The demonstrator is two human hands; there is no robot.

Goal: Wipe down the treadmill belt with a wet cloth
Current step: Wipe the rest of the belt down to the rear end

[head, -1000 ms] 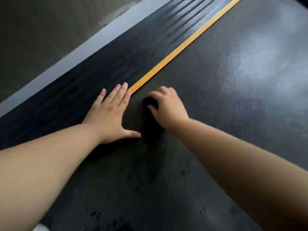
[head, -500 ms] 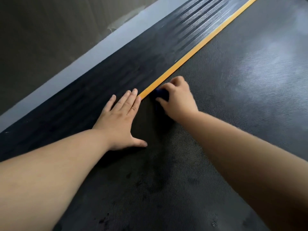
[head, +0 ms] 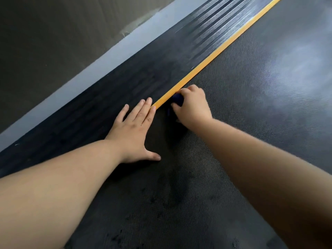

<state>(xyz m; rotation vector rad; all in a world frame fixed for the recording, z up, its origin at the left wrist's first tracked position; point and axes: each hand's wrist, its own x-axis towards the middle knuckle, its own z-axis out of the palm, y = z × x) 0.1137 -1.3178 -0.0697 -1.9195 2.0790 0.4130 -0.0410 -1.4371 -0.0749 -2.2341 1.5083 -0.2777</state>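
Cloth (head: 178,100), a dark blue wad, is lying on the treadmill belt (head: 242,126) hard against the yellow edge strip (head: 215,55). The right fingers (head: 190,89) are curling down over it, with the thumb closing in from the near side, so the right hand (head: 193,107) is gripping the wad and pressing it to the surface. Judging by that placement, the person is working the seam where the belt meets the strip, a likely spot for grime.

Beside it, the left fingers (head: 142,109) are lying straight and close together, holding nothing. The left hand (head: 133,131) is resting flat across the ribbed side rail (head: 116,90) and the belt's margin with the thumb spread wide, probably bracing the person's leaning weight.

Both forearms are reaching in from the bottom edge and covering much of the near belt. Dark specks (head: 152,199) are showing between them, so that patch is seemingly not yet clean.

Most of the cloth is hiding under the palm, so its size and its wetness are impossible to judge. The right fingertips are tucking out of sight. A pale sheen (head: 296,60) is spreading over the far belt, and I cannot tell whether it is damp or glare. The belt's right side and far end are running out of frame, as is the grey border (head: 86,81) beside the floor (head: 45,42).
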